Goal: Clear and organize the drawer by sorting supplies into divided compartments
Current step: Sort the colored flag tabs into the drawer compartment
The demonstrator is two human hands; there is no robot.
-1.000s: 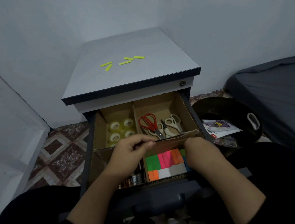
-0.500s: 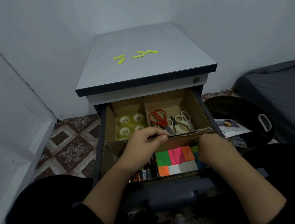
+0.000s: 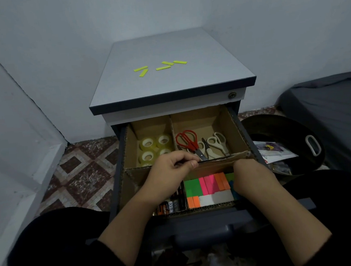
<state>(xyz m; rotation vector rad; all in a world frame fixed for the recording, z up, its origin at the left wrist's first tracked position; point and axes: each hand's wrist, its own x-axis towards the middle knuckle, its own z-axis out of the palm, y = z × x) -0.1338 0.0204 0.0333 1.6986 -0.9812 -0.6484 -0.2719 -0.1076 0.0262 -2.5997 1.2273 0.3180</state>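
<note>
In the middle of the frame the drawer (image 3: 237, 117) stands open, lined with cardboard and split into four compartments. The cross divider (image 3: 218, 161), a strip of corrugated cardboard, runs left to right across the centre. The left hand (image 3: 171, 169) pinches its top edge between thumb and curled fingers (image 3: 194, 164). The right hand (image 3: 251, 176) rests at the divider's right end, its fingers tucked down out of sight, so whether they grip the card cannot be told.

The divider looks light and stiff along its length, yet easy to crease or buckle if squeezed hard. It is probably best held at the top edge near both ends and moved evenly.

Tape rolls (image 3: 153, 148) fill the upper left compartment, scissors (image 3: 200, 144) the upper right, sticky notes (image 3: 208, 186) the lower right, batteries (image 3: 170, 205) the lower left. Yellow strips (image 3: 161, 66) lie on the cabinet's worktop (image 3: 197, 76) above.
</note>
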